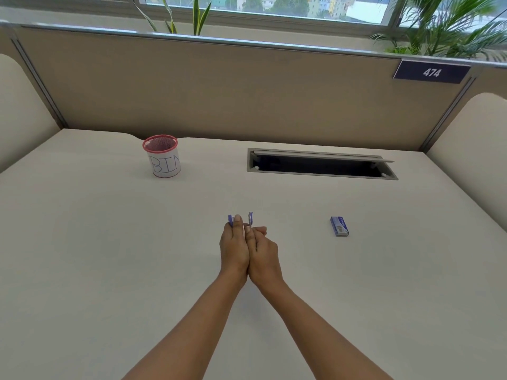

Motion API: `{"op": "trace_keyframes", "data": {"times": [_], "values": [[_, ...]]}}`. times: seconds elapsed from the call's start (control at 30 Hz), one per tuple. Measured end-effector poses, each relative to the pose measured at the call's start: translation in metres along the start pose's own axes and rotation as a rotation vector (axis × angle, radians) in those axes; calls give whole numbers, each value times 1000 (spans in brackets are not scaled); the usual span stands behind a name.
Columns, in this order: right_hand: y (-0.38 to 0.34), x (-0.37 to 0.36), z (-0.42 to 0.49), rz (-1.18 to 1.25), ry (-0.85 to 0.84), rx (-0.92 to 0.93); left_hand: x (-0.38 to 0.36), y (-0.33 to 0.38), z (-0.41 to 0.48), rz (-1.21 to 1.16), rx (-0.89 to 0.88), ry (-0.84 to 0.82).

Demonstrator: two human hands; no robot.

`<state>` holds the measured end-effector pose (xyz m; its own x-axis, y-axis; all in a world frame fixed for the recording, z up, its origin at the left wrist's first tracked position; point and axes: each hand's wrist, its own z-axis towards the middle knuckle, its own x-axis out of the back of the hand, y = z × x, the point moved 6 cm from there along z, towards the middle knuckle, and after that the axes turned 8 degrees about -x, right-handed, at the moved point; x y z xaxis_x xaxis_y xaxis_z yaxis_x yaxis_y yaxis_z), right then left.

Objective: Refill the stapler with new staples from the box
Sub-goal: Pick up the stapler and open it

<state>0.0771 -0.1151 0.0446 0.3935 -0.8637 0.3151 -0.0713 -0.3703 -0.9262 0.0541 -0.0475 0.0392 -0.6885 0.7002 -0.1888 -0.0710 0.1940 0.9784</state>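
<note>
Pink mesh cup with a white "BIN" label (162,158) sat far left on the beige table (109,256). Mid-table, left hand (233,249) and right hand (262,252) were pressed side by side, each pinching part of the small purple stapler (230,220). Small blue staple box (339,226) lay on the table, well off right.

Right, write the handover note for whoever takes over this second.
Left hand and right hand: pressed together, both holding a small purple thing, likely the stapler, mostly hidden.
Staple box: on the desk to their right, neither hand touching it.
Done: stapler in hand.
Left: take staples from the box, load them, close up.
</note>
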Motion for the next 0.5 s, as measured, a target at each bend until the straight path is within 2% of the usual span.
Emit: {"op": "trace_keyframes", "data": {"times": [0.5], "values": [[3,-4,-1,62,23,-22,4,-1,-1,34,-17,27]]}}
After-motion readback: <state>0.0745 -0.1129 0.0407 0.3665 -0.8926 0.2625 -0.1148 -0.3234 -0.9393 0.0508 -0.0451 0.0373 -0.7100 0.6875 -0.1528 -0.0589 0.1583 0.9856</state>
